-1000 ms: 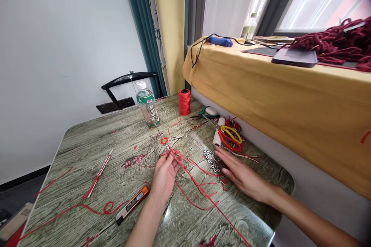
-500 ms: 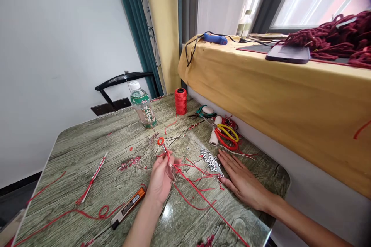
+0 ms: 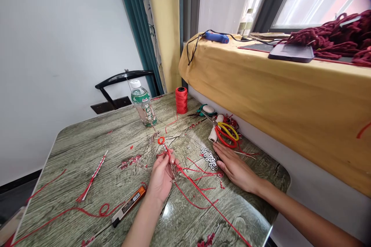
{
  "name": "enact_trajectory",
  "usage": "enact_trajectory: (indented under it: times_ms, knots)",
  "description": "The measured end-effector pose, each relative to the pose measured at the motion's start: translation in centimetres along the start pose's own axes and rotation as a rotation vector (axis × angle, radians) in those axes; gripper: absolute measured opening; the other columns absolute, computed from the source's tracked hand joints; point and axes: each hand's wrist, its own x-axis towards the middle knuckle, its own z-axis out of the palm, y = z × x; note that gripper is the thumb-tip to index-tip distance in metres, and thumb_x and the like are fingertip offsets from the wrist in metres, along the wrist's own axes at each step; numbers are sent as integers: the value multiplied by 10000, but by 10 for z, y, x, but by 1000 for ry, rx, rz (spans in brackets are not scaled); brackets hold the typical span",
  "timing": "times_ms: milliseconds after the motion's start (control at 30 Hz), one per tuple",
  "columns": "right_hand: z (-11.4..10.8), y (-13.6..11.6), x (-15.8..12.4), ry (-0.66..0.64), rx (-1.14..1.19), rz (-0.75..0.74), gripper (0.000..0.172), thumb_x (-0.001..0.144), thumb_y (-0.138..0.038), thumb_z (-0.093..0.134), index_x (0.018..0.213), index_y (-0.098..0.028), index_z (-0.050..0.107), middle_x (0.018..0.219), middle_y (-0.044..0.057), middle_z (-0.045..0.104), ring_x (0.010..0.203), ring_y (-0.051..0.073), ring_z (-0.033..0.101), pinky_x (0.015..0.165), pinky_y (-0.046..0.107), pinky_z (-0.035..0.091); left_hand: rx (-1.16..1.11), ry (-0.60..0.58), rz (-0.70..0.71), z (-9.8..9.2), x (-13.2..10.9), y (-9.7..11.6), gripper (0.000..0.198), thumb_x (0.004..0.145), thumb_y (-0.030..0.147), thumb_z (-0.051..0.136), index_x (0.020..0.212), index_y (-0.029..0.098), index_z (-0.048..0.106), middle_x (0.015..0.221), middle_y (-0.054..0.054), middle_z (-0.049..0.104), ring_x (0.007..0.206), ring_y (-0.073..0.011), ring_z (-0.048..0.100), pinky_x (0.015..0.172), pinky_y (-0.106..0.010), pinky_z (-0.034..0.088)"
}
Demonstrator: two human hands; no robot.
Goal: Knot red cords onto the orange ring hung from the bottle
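My left hand pinches a red braided cord below an orange-red ring. Loose red strands trail from it to the right and toward the near edge. My right hand lies flat, palm down, with fingers stretched, beside a cluster of small silver rings. Its fingertips are close to the white roll. Red and yellow scissors lie just beyond it.
A bottle and a red thread spool stand toward the back. An orange utility knife lies left of my left forearm. Farther left is a red-white braid. A cloth-covered ledge borders the right side.
My right hand has slid slightly up and left, nearer the white roll and alongside the silver rings. My left hand keeps its pinch on the cord in nearly the same spot.
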Motion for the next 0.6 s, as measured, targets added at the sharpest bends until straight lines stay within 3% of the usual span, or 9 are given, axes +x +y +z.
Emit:
enact_trajectory:
  times_ms: [233, 433, 600]
  knots:
    - [3, 5, 18, -27, -44, -31, 501, 879, -366, 268, 1331, -152, 245, 1395, 70, 205, 1277, 186, 176, 1045, 391, 206, 6, -12, 1, -2, 1, 0, 160, 685, 178, 609, 835, 151, 561, 617, 37, 483, 605, -90, 536, 527, -181, 434]
    - [-9, -10, -8, -97, -9, -62, 493, 878, -339, 293, 1343, -207, 199, 1400, 37, 196, 1276, 184, 177, 1050, 401, 190, -5, -21, -2, -4, 2, -1, 150, 703, 176, 593, 845, 143, 558, 623, 34, 476, 605, -90, 527, 536, -186, 431]
    - [-17, -8, -33, -83, -47, 36, 562, 873, -367, 302, 1363, -189, 93, 1424, 32, 82, 1288, 177, 128, 1051, 361, 208, 3, -50, 9, -5, 1, -1, 114, 728, 172, 563, 838, 143, 555, 617, 31, 472, 580, -88, 510, 561, -214, 447]
